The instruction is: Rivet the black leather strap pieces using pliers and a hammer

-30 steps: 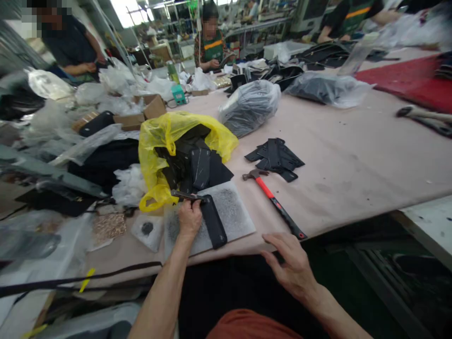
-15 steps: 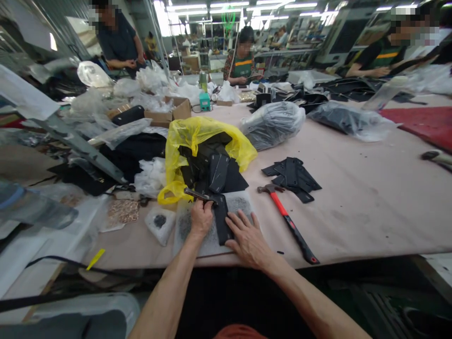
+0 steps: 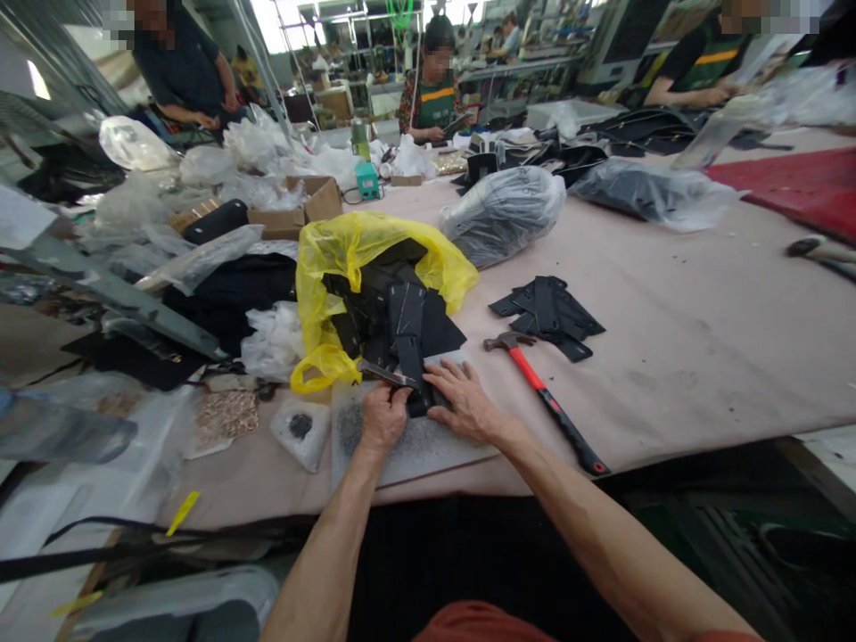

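My left hand point(image 3: 383, 417) is closed around a thin metal tool point(image 3: 384, 372) that points up and left. Under my right hand point(image 3: 466, 401), whose fingers are spread, lies the edge of a black strip point(image 3: 411, 358). That strip rests on a speckled pale board point(image 3: 428, 450), its far end against black pieces at the mouth of a yellow plastic bag point(image 3: 311, 267). A hammer point(image 3: 552, 401) with a red and black handle lies right of the board. Beyond it is a small pile of black pieces point(image 3: 548, 312).
Left of the board are a container with dark bits point(image 3: 300, 428) and a bag of small metal rings point(image 3: 226, 417). Behind stand a wrapped grey bundle point(image 3: 505, 214) and a cardboard box point(image 3: 294, 207). Three people are across the table.
The black strip has moved away from me, toward the yellow bag. Both hands are now nearer its lower end, the left hand still with the tool. The view has shifted slightly.
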`<control>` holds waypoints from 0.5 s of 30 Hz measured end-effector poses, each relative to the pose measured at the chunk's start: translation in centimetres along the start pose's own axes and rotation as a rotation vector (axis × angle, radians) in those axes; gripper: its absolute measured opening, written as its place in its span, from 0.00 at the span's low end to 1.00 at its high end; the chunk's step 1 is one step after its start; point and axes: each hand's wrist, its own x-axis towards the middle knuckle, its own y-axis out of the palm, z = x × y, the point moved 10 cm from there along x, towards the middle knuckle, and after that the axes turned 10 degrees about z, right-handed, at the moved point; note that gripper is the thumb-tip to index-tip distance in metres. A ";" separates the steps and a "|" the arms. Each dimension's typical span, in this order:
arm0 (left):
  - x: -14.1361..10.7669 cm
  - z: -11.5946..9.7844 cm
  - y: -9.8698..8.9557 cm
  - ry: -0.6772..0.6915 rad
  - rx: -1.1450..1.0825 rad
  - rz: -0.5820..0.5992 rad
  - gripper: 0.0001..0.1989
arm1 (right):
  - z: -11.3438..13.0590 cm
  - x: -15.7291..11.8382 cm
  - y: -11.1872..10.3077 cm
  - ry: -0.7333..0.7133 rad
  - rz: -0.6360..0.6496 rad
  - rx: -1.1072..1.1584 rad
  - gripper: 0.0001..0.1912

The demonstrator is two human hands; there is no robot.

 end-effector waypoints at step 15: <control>-0.4 -0.9 1.2 0.024 0.039 0.126 0.10 | -1.1 0.1 -0.2 -0.021 -0.063 0.099 0.32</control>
